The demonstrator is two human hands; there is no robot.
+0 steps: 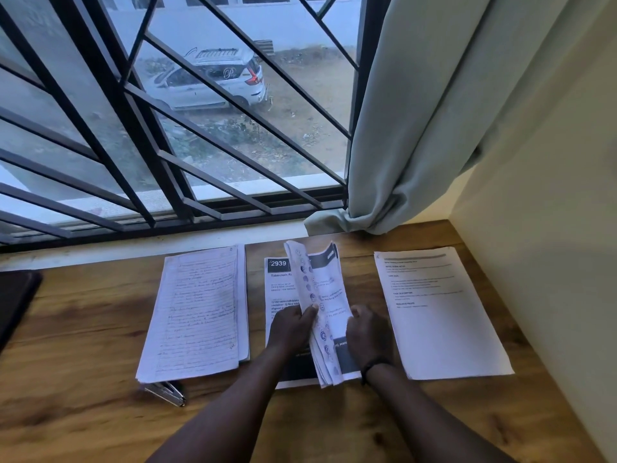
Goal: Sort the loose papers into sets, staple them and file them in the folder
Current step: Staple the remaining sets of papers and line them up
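Wooden desk (83, 329) under a barred window (133, 111), pale curtain (417, 111) bunched at right, white car (213, 81) outside. You have three paper piles in a row: handwritten stack (197, 312) left, printed middle stack (283, 289) headed "2939", typed stack (440, 312) right. Your left hand (290, 325) pinches the lifted sheets (320, 295) of the middle pile, thumb on the page edge. Your right hand (367, 332) curls round the same sheets from the right, black band on that wrist. Stapler (167, 392) lies at the handwritten stack's near corner, partly under it. Dark folder (16, 302) sits at far left edge.
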